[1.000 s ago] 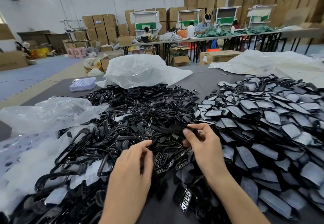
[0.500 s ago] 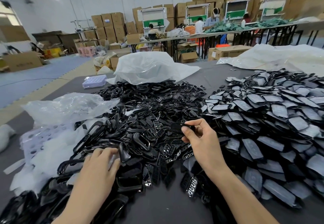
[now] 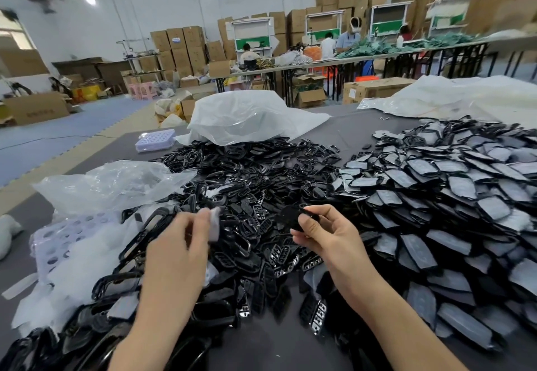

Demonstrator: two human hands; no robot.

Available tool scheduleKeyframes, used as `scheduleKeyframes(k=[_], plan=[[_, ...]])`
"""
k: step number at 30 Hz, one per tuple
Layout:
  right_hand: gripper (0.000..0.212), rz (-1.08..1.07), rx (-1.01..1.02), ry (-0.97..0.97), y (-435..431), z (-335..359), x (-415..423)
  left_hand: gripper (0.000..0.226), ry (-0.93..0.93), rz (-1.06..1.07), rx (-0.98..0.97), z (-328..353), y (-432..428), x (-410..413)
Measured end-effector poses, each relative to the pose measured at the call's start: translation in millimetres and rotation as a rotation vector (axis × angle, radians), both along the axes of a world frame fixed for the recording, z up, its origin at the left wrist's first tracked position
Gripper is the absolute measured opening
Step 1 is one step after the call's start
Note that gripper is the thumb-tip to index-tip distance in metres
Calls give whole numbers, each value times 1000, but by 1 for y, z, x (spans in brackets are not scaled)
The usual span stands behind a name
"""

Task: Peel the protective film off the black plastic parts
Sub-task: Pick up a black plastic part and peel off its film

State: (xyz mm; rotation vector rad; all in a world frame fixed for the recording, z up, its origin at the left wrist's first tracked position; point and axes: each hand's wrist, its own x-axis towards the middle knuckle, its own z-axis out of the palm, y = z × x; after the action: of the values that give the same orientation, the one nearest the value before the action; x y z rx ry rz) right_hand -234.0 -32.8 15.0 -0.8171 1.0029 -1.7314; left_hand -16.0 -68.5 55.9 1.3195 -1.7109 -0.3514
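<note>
While the left hand (image 3: 180,243) pinches a pale, blurred film strip (image 3: 215,225), the right hand (image 3: 328,237) pinches a flat black plastic part (image 3: 289,215) above the grey table (image 3: 261,347). Glossy bare parts (image 3: 247,179) are heaped centrally. Matte film-covered parts (image 3: 450,196) lie right. A crinkled clear bag (image 3: 110,181) sits left. A perforated lilac tray (image 3: 155,139) and cardboard boxes (image 3: 180,42) stand farther away, their labels unreadable.

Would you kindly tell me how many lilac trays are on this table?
2. The far tray lies beside the white bag; the near tray sits at left, partly under white film. More may be hidden.
</note>
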Motion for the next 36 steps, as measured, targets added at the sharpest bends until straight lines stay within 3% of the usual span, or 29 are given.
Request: scheduleKeyframes(k=[4, 8, 13, 19, 22, 25, 29, 32, 36], plan=[[11, 115, -35, -151, -1, 2, 1, 47, 162, -231, 189, -16, -4, -44], [11, 151, -19, -125, 0, 1, 1, 36, 266, -382, 332, -34, -4, -70], [8, 49, -6, -76, -3, -4, -1, 13, 315, -497, 325, -47, -3, -70], [25, 26, -14, -118, -6, -4, -3, 20, 464, -510, 399, -50, -5, -65], [27, 34, -21, -145, -5, -2, -3, 29, 430, -530, 383, -50, -2, -65], [28, 79, -20, -128, -3, -1, -2, 35, 276, -554, 315, -52, 0, -64], [22, 105, 21, -67, -2, -2, 0, 6, 108, -552, 228, -56, 4, -66], [17, 98, 19, -55, -2, -3, -1, 9, 97, -501, 140, -56, 5, -68], [30, 104, -2, -77, -3, -3, -5, 13, 176, -482, 194, -55, 4, -70]])
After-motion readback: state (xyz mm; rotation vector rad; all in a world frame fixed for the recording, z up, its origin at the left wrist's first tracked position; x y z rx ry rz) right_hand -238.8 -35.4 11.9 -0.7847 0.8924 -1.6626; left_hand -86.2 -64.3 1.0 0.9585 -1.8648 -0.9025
